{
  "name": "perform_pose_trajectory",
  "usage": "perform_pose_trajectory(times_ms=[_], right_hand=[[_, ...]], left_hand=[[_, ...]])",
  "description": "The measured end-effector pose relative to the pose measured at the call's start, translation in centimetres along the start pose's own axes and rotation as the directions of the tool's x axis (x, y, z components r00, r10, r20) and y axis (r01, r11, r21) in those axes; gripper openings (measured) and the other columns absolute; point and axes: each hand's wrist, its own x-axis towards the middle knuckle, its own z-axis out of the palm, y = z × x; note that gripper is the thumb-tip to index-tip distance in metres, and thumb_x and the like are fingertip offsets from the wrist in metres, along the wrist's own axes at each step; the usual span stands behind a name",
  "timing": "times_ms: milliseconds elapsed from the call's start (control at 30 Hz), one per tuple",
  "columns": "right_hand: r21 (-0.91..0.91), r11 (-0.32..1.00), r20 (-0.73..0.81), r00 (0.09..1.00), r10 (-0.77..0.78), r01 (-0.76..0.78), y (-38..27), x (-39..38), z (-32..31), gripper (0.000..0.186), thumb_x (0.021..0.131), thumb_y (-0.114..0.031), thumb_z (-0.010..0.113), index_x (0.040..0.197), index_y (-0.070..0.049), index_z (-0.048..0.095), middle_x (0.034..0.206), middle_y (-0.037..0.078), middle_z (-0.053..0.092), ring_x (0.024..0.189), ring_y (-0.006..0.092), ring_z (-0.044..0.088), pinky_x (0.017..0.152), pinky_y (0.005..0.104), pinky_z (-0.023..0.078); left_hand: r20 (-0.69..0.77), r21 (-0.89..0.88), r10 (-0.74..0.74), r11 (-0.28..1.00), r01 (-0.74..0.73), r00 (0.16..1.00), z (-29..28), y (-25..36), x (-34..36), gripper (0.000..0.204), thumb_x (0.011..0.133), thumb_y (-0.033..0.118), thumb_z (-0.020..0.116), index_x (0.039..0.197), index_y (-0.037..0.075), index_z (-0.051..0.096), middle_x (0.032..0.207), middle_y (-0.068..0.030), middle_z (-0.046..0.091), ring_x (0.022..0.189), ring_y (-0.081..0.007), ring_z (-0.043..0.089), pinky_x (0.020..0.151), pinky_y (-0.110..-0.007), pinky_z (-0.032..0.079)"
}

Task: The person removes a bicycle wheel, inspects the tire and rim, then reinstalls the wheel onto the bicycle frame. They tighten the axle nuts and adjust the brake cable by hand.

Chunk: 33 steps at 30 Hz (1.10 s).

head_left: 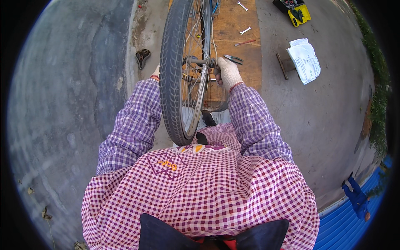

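Observation:
A bicycle wheel with a black knobby tyre (170, 71) stands upright in front of me, its spokes and hub axle (199, 61) showing. At the axle's right end is my right hand (228, 71) in a pale knit glove, its fingers curled in. What they grip is hidden by the hand. My left hand (157, 71) is on the wheel's other side; only a bit near the wrist shows, and the tyre covers its fingers. Just beyond my right hand, pliers with dark handles (234, 59) lie on a wooden board (251, 77).
Farther along the board are a red-handled slim tool (245, 43) and two wrenches, one nearer (246, 30) and one farther (242, 6). A black saddle (142, 58) lies at left. To the right are a white sack (305, 60), a black-and-yellow toolbox (301, 16) and a person in blue (357, 198).

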Motion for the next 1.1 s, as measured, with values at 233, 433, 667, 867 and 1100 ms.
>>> perform_pose_trajectory(times_ms=[233, 433, 667, 867, 1100], right_hand=[[0.052, 0.998, -0.036, 0.999, -0.038, 0.04, 1.2, -0.2, 0.0, 0.04, 0.109, -0.039, 0.051, 0.106, -0.002, 0.065, 0.077, 0.005, 0.062, 0.058, 0.0118, 0.055, 0.052, 0.0309, 0.046], [-0.092, 0.991, -0.046, 0.994, -0.1, 0.096, 0.9, -0.1, 0.0, 0.034, 0.107, -0.032, 0.055, 0.104, 0.0, 0.065, 0.075, 0.005, 0.062, 0.059, 0.0119, 0.056, 0.054, 0.0305, 0.048], [0.013, 0.999, -0.002, 0.999, 0.047, -0.047, 0.0, 0.2, 0.5, 0.033, 0.108, -0.038, 0.054, 0.1, -0.008, 0.065, 0.076, 0.0, 0.059, 0.057, 0.0086, 0.053, 0.05, 0.0269, 0.046], [0.052, 0.997, -0.058, 0.997, -0.057, 0.06, 0.5, -0.3, 0.2, 0.038, 0.109, -0.036, 0.053, 0.105, 0.0, 0.066, 0.072, 0.005, 0.061, 0.055, 0.0123, 0.054, 0.05, 0.0301, 0.045], [-0.113, 0.987, -0.049, 0.992, -0.119, 0.113, 0.4, 0.2, -0.2, 0.036, 0.107, -0.033, 0.056, 0.1, 0.001, 0.066, 0.072, 0.006, 0.062, 0.054, 0.012, 0.056, 0.049, 0.0294, 0.046]], left_hand=[[-0.012, 0.001, 0.007, 1.0, -0.007, 1.0, -0.1, -0.6, 0.1, 0.053, 0.114, 0.044, 0.038, 0.123, 0.0, 0.067, 0.095, -0.0062, 0.067, 0.08, -0.0138, 0.063, 0.073, -0.034, 0.052], [-0.008, 0.009, 0.014, 1.0, -0.014, 1.0, -0.4, -0.6, 0.5, 0.052, 0.114, 0.043, 0.039, 0.122, 0.0, 0.067, 0.094, -0.0062, 0.067, 0.079, -0.0137, 0.064, 0.072, -0.034, 0.052], [-0.012, 0.015, 0.011, 1.0, -0.011, 1.0, -0.7, -0.6, 0.6, 0.051, 0.114, 0.042, 0.039, 0.121, 0.001, 0.067, 0.093, -0.0061, 0.067, 0.077, -0.0136, 0.064, 0.071, -0.034, 0.052], [-0.029, 0.101, 0.025, 0.995, -0.022, 0.999, -1.0, -0.8, 0.6, 0.05, 0.114, 0.042, 0.039, 0.12, 0.001, 0.068, 0.092, -0.006, 0.067, 0.076, -0.0136, 0.064, 0.07, -0.033, 0.052], [-0.024, 0.013, 0.026, 1.0, -0.025, 0.999, -1.0, -1.0, 1.1, 0.05, 0.114, 0.041, 0.039, 0.119, 0.001, 0.068, 0.091, -0.006, 0.067, 0.075, -0.0135, 0.064, 0.069, -0.033, 0.052]])
